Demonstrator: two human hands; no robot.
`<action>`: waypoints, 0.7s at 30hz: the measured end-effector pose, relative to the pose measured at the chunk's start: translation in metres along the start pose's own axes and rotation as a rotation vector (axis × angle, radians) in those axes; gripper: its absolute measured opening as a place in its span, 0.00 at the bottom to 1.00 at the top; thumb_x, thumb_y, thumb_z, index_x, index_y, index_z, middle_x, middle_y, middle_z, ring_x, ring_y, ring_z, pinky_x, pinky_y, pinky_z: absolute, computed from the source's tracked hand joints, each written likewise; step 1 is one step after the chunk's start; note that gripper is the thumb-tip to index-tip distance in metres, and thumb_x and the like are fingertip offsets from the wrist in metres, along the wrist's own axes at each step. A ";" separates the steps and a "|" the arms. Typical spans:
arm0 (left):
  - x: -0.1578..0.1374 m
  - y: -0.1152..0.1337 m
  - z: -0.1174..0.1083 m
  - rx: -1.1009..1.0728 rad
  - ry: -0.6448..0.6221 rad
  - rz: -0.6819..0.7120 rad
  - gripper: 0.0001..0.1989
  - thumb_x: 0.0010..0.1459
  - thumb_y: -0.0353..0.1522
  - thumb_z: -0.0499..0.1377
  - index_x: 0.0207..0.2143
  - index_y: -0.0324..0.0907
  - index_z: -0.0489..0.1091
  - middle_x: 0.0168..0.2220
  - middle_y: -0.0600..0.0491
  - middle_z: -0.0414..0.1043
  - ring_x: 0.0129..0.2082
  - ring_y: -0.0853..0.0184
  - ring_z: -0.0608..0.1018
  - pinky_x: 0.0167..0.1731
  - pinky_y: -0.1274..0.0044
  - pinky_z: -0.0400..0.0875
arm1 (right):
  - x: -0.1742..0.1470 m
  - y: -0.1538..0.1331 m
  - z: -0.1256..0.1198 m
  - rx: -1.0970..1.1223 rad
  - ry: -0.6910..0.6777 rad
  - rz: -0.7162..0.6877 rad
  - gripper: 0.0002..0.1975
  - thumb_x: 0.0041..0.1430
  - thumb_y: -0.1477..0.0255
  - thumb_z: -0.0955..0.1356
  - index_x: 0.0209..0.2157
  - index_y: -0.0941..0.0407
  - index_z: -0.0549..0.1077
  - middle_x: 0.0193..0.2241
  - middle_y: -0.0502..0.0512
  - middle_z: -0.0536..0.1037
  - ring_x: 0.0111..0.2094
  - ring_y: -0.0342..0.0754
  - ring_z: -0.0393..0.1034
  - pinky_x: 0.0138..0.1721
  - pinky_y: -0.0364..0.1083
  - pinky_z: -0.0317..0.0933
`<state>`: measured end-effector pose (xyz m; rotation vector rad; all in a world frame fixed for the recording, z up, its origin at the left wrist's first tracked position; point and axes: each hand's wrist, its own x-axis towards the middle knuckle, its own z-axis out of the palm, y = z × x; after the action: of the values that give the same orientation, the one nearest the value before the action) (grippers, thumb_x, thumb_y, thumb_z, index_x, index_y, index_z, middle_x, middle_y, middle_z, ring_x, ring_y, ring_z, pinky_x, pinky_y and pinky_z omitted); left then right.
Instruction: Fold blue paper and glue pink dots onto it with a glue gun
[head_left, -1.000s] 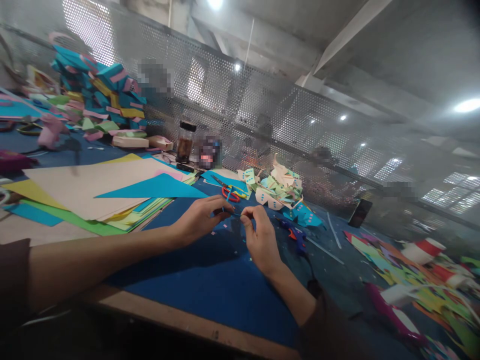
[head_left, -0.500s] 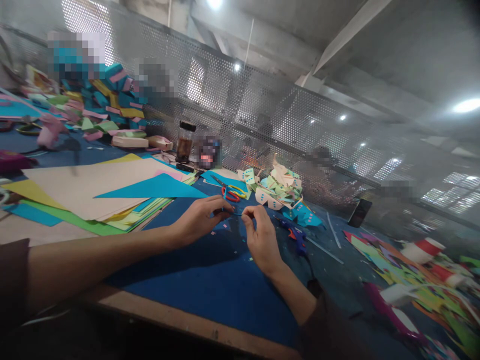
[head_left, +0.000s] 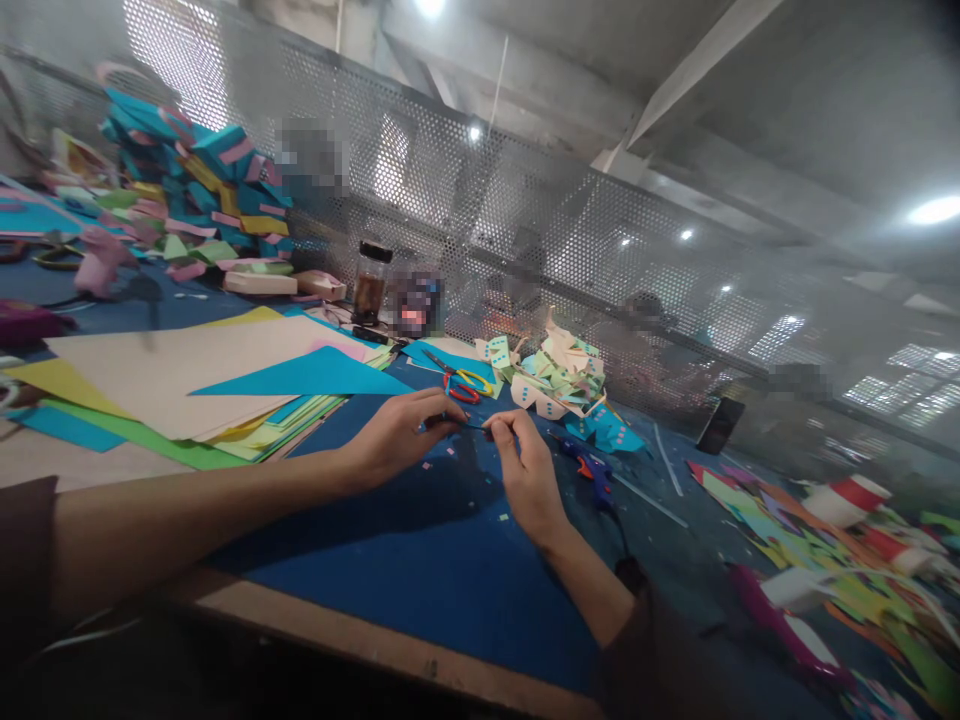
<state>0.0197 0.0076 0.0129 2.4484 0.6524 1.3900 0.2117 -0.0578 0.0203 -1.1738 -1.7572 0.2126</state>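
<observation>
My left hand (head_left: 420, 425) is closed in a pinch above the blue table. Facing it, my right hand (head_left: 525, 475) pinches with thumb and forefinger. A thin dark-bluish strip (head_left: 475, 428) spans the small gap between the fingertips, its ends hidden in both hands; its material is too small to tell. Just beyond the hands lie scissors (head_left: 466, 386) with red and yellow handles. A blue glue gun (head_left: 592, 472) rests to the right of my right hand. Tiny paper bits (head_left: 427, 465) are scattered on the tabletop beneath the fingers.
Stacked coloured paper (head_left: 187, 375) lies at left, with folded paper pieces (head_left: 225, 190) piled behind. A jar (head_left: 370, 285) stands against the perforated metal screen (head_left: 465, 190). Dotted paper shapes (head_left: 562, 370) are heaped ahead. At right are a phone (head_left: 720, 425), paper scraps (head_left: 817, 540) and a red-white roll (head_left: 847, 500).
The fingers of my right hand have shifted and its thumb has tilted. The blue piece that stood up by my left fingertips no longer shows there. My left hand has hardly moved.
</observation>
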 end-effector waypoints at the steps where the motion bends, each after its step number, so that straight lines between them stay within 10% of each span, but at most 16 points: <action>1: 0.000 0.000 0.000 0.001 0.002 0.004 0.07 0.62 0.26 0.58 0.38 0.41 0.75 0.35 0.52 0.78 0.32 0.69 0.78 0.34 0.77 0.73 | 0.000 0.000 0.000 0.002 0.003 -0.005 0.11 0.72 0.66 0.59 0.37 0.53 0.70 0.36 0.52 0.73 0.40 0.48 0.69 0.44 0.47 0.60; 21: 0.000 0.005 -0.002 -0.018 0.008 0.045 0.06 0.63 0.27 0.57 0.38 0.41 0.75 0.34 0.52 0.78 0.32 0.69 0.79 0.33 0.79 0.73 | 0.000 0.001 0.000 -0.074 0.067 0.016 0.12 0.67 0.61 0.65 0.33 0.54 0.70 0.31 0.51 0.76 0.35 0.49 0.70 0.38 0.47 0.60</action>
<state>0.0195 0.0034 0.0162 2.4596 0.5869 1.4167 0.2124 -0.0579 0.0198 -1.2342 -1.7103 0.1177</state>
